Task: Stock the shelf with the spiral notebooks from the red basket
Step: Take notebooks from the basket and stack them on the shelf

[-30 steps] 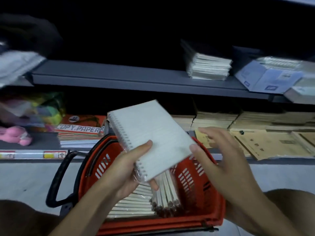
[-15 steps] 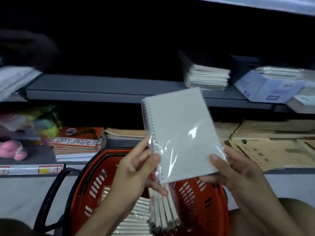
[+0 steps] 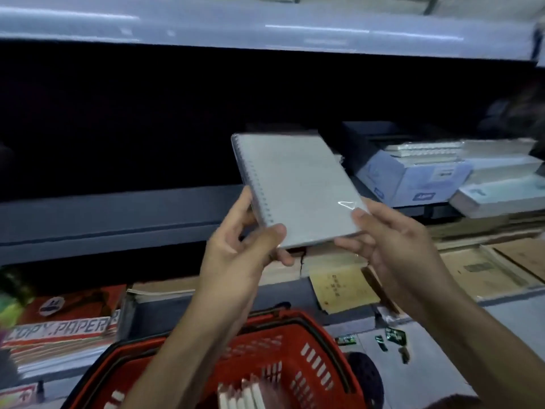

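Both hands hold one plastic-wrapped spiral notebook [image 3: 298, 190]: left hand [image 3: 236, 255] pinches its lower spiral corner, right hand [image 3: 392, 243] grips the lower right corner. Notebook raised, tilted, in front of the dark grey shelf [image 3: 118, 219]. Red basket [image 3: 306, 358] below, more notebooks [image 3: 244, 394] upright inside.

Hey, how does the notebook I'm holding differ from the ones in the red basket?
The held notebook is up in front of the shelf, gripped by the left hand and right hand; the basket notebooks stand on edge, packed together, in the red basket. The held one shows its face, those only edges. All look pale.
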